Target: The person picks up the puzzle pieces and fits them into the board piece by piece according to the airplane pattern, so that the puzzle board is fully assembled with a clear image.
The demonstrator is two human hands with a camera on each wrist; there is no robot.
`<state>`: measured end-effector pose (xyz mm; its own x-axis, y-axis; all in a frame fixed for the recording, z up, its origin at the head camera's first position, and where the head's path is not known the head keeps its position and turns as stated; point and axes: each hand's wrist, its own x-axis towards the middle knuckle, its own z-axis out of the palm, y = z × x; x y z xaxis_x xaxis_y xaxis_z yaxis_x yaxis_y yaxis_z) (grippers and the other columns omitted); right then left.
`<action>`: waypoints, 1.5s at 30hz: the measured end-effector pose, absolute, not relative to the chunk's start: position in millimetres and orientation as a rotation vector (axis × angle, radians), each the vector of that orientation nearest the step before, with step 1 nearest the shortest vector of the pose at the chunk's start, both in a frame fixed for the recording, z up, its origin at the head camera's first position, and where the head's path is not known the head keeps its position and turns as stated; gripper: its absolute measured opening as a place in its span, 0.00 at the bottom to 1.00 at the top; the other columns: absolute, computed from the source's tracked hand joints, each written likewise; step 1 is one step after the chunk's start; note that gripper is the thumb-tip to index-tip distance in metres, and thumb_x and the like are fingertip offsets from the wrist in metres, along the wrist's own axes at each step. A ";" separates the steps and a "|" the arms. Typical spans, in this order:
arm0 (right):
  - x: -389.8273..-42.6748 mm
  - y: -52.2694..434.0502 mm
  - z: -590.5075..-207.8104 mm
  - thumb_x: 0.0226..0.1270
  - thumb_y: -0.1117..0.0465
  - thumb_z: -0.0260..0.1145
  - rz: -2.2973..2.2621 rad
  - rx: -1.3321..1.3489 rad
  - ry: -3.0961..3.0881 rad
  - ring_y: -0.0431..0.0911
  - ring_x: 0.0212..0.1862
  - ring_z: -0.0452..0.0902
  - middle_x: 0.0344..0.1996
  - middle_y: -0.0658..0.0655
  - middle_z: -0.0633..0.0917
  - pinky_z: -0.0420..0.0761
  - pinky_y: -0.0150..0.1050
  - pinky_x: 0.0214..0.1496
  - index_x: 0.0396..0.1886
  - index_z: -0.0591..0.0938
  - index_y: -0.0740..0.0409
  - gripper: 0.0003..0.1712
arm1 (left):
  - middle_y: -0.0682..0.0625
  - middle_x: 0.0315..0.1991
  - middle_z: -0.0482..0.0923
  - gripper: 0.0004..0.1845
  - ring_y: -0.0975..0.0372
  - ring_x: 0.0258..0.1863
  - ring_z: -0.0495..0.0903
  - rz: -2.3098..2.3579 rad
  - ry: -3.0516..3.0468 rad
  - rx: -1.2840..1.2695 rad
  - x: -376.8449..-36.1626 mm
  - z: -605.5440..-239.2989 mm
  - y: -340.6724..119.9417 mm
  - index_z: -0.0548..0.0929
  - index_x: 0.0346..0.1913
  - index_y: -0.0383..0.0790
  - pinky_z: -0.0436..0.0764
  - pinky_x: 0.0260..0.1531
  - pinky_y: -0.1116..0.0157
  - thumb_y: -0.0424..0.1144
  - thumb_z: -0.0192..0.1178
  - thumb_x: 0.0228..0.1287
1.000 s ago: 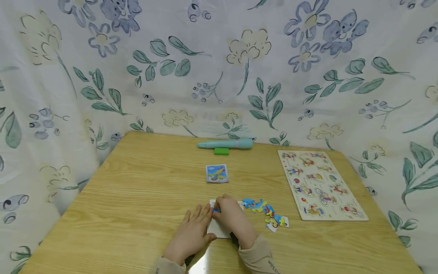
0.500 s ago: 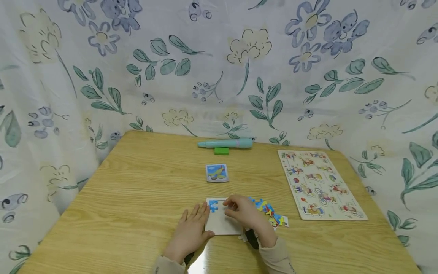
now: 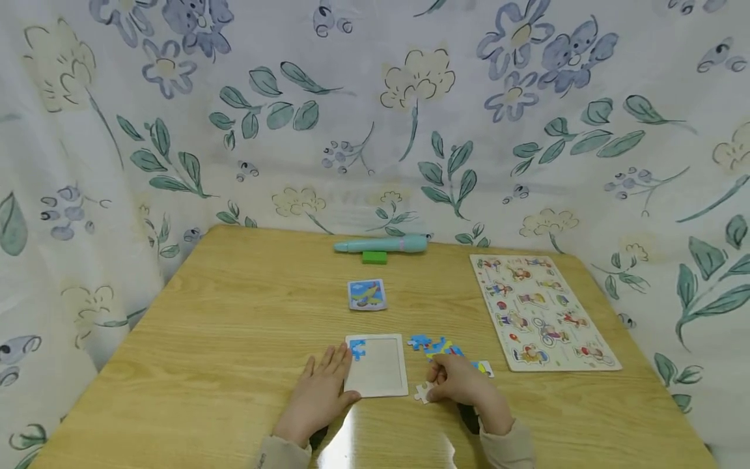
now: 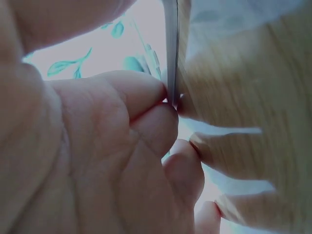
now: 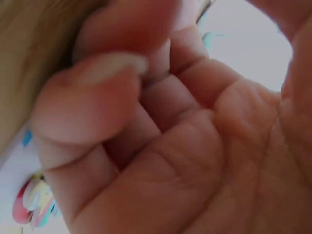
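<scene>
My left hand (image 3: 316,394) lies with fingers spread on the table, its index finger and thumb against the left edge of a square puzzle tray (image 3: 405,374). In the left wrist view the tray's edge (image 4: 171,48) stands by the fingertips. One blue puzzle piece (image 3: 357,349) sits in the tray's upper left corner. To the right of the tray, my right hand (image 3: 465,383) has curled fingers, thumb and index at a puzzle piece (image 3: 422,393) with its pale back up. The right wrist view shows the curled fingers, with the piece hidden.
Several loose coloured puzzle pieces (image 3: 444,348) lie beyond my right hand, partly covered by it. A picture card with an airplane (image 3: 367,295) lies behind the tray. Farther back are a green block (image 3: 374,258) and a teal pen-shaped object (image 3: 381,244). A large picture board (image 3: 545,312) lies at right.
My right hand has left the blue piece in the tray's corner and moved right and nearer, to the pale piece, which has shifted slightly away. My left hand stays at the tray's edge.
</scene>
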<state>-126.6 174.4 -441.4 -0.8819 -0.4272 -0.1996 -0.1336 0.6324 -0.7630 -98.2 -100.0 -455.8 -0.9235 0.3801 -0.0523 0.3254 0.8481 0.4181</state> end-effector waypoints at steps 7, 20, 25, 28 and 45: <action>-148.3 172.0 -438.9 0.56 0.64 0.67 -1.127 -0.438 2.749 0.39 0.23 0.66 0.21 0.49 0.73 0.68 0.29 0.21 0.36 0.79 0.61 0.09 | 0.40 0.70 0.49 0.41 0.44 0.69 0.47 0.601 2.869 0.601 -97.2 -454.3 -100.0 0.57 0.68 0.31 0.48 0.63 0.39 0.53 0.56 0.58; -167.4 155.7 -446.6 0.50 0.61 0.72 -0.981 -0.271 2.927 0.43 0.30 0.68 0.31 0.54 0.74 0.72 0.36 0.31 0.32 0.76 0.59 0.14 | 0.40 0.70 0.51 0.41 0.44 0.68 0.51 0.593 2.894 0.635 -93.5 -455.9 -95.9 0.59 0.67 0.32 0.51 0.64 0.41 0.54 0.56 0.58; -172.9 153.8 -446.7 0.56 0.67 0.67 -1.229 -0.203 2.838 0.42 0.26 0.70 0.25 0.52 0.77 0.73 0.33 0.26 0.32 0.77 0.60 0.06 | 0.41 0.70 0.51 0.41 0.45 0.68 0.50 0.603 2.889 0.632 -95.3 -454.7 -95.7 0.58 0.68 0.32 0.51 0.64 0.41 0.54 0.56 0.57; -172.6 150.3 -444.6 0.60 0.68 0.63 -1.397 -0.157 2.732 0.43 0.23 0.75 0.24 0.53 0.79 0.78 0.34 0.24 0.34 0.78 0.63 0.04 | 0.41 0.70 0.50 0.41 0.44 0.68 0.50 0.617 2.871 0.641 -95.4 -453.5 -95.3 0.58 0.68 0.32 0.50 0.63 0.40 0.53 0.57 0.57; -166.9 103.7 -450.0 0.61 0.65 0.63 -1.383 -0.347 2.507 0.42 0.20 0.75 0.19 0.53 0.79 0.77 0.34 0.21 0.31 0.79 0.64 0.05 | 0.40 0.70 0.51 0.43 0.45 0.69 0.49 0.567 2.872 0.665 -94.6 -450.1 -96.3 0.58 0.68 0.32 0.49 0.64 0.41 0.54 0.59 0.55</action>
<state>-166.9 103.7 -450.0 -0.9385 -0.3281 -0.1081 -0.0835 0.5190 -0.8507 -94.6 -96.3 -450.1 -0.8927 0.4479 -0.0497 0.3955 0.8315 0.3902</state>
